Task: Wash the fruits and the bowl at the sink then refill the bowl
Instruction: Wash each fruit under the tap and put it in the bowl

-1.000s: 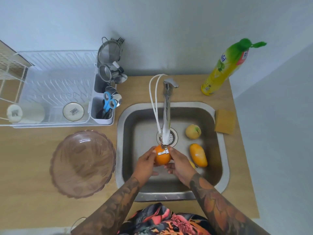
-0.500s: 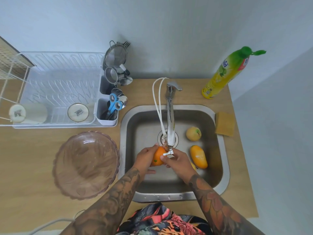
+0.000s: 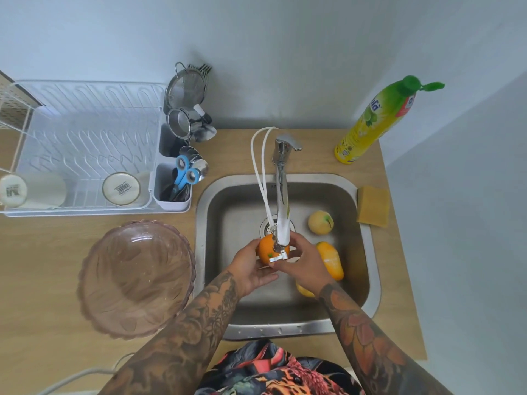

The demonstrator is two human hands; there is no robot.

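Under the tap spout point(image 3: 282, 212), over the steel sink point(image 3: 368, 283), both hands hold an orange point(image 3: 268, 249). My left hand point(image 3: 251, 269) cups it from the left and below. My right hand point(image 3: 306, 262) curls around its right side. A pale yellow round fruit point(image 3: 320, 222) and an orange-yellow mango point(image 3: 332, 260) lie in the right part of the basin. Another yellow fruit point(image 3: 304, 290) peeks out from under my right wrist. The pinkish glass bowl point(image 3: 137, 277) stands on the wooden counter left of the sink, nothing in it.
A white dish rack point(image 3: 82, 143) with two upturned cups and a cutlery holder point(image 3: 171, 181) holding scissors stands at the back left. A yellow sponge point(image 3: 373, 206) lies right of the sink. A dish soap bottle point(image 3: 376, 118) leans at the back right corner.
The hands have turned the orange under the spout, so its green stem end now faces up. The right hand has shifted further over the fruit's right side.
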